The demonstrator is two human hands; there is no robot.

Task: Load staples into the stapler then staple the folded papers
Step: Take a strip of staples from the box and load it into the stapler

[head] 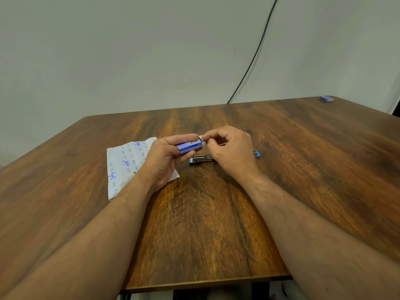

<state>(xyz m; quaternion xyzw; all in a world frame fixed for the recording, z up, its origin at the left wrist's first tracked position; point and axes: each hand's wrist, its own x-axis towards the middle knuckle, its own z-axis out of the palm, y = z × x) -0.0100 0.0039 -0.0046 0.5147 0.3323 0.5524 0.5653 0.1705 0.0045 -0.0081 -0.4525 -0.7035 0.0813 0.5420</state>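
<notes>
My left hand (164,158) grips a small blue and white staple box (190,146) above the table. My right hand (231,148) pinches the white flap at the box's right end with thumb and forefinger. Below the hands lies the blue stapler (200,159), opened out flat on the wood, its metal channel showing and its blue far end (257,153) sticking out to the right of my right hand. The folded paper (125,167), covered in blue and red handwriting, lies to the left, partly under my left hand.
The wooden table (205,224) spreads wide around the work. A second blue staple box (327,98) sits at the far right corner. A black cable (255,53) runs down the wall behind the table's back edge.
</notes>
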